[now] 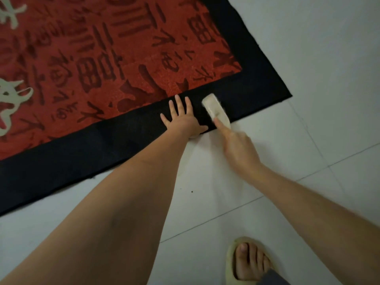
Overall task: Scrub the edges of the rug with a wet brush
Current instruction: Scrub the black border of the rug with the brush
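On the pale tiled floor (308, 58), a rug (102, 58) is lying flat, filling the upper left of your view and running out past the frame's edges. Its middle is showing red with darker red characters and a few cream shapes at the far left, and a wide black border (82, 153) is running round it, turning a corner at the right near a tile joint. Thin grey grout lines are crossing the floor beside and below the rug, and a small dark speck is sitting on a tile between your forearms.

You are pressing your left hand (183, 118) flat on the border, fingers straight and spread, with the heel of the palm reaching over the rug's near edge onto the tile. Just beside it, your right hand (236, 145) is gripping the pale brush (214, 109) by its handle, forefinger stretched along the top. The brush head is resting on the border near the corner, tilted away from you and blurred, so the bristles are not showing clearly.

Down at the bottom right, your toes are showing in a yellowish slipper (232, 262) on the tile, with a bit of grey cloth beside it.
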{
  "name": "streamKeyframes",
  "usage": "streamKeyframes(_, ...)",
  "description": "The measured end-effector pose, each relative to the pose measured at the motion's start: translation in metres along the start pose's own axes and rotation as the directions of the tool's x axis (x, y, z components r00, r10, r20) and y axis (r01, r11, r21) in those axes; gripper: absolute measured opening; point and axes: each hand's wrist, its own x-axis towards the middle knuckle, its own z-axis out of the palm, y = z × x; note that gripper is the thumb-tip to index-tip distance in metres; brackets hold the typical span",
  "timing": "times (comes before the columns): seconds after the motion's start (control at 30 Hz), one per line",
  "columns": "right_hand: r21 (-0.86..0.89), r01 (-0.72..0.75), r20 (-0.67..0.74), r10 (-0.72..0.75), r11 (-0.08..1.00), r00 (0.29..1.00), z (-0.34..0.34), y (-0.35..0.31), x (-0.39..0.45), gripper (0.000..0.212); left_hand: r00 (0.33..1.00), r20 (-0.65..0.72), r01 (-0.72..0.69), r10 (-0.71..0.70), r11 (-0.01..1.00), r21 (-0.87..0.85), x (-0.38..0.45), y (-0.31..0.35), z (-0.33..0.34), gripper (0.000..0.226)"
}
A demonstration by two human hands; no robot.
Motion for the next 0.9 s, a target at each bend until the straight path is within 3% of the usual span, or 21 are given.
streamKeyframes(0.07,0.026,0.061,0.069,-0.063,0.998,0.996,0.007,0.004,-0.043,0.080,1.000,0.002,-0.017,0.017,1.000,-0.008,0.002,-0.002,0.001,0.108)
streamKeyframes(0.13,-0.024,0.100,0.064,-0.098,0.995,0.993,0.003,0.003,-0.023,0.077,1.000,-0.008,-0.018,0.018,1.000,-0.007,0.004,-0.001,0.000,0.108)
streamKeyframes(0.27,0.011,-0.014,-0.010,0.014,1.000,1.000,-0.008,-0.009,0.031,0.065,1.000,0.006,0.009,-0.009,1.000,0.014,0.001,0.002,-0.003,0.108)
streamKeyframes(0.4,0.156,0.061,0.006,-0.063,0.986,0.998,0.009,0.001,-0.047,0.070,1.000,0.003,-0.020,0.020,1.000,-0.008,0.002,-0.001,-0.001,0.108)
streamKeyframes(0.57,0.152,-0.018,-0.041,0.025,0.988,0.999,-0.002,-0.006,0.034,0.059,0.999,-0.035,-0.014,0.013,1.000,-0.010,0.004,-0.003,0.004,0.108)
streamKeyframes(0.67,0.197,0.037,-0.068,-0.024,0.980,0.997,0.016,0.000,-0.026,0.068,0.999,-0.040,-0.030,0.030,1.000,-0.004,-0.001,-0.005,0.006,0.107)
streamKeyframes(0.73,0.217,0.064,0.024,-0.071,0.974,0.997,0.012,0.006,-0.061,0.070,0.998,-0.050,-0.049,0.049,0.999,-0.008,0.001,-0.007,0.007,0.105)
streamKeyframes(0.83,0.117,0.063,0.004,-0.064,0.991,0.998,-0.002,0.007,0.003,0.061,0.997,-0.074,-0.037,0.037,0.999,-0.003,0.004,-0.006,0.009,0.107)
streamKeyframes(0.9,0.147,0.021,-0.035,-0.016,0.989,0.999,-0.008,-0.002,0.028,0.057,0.998,-0.053,-0.026,0.026,1.000,0.003,0.003,-0.003,0.005,0.107)
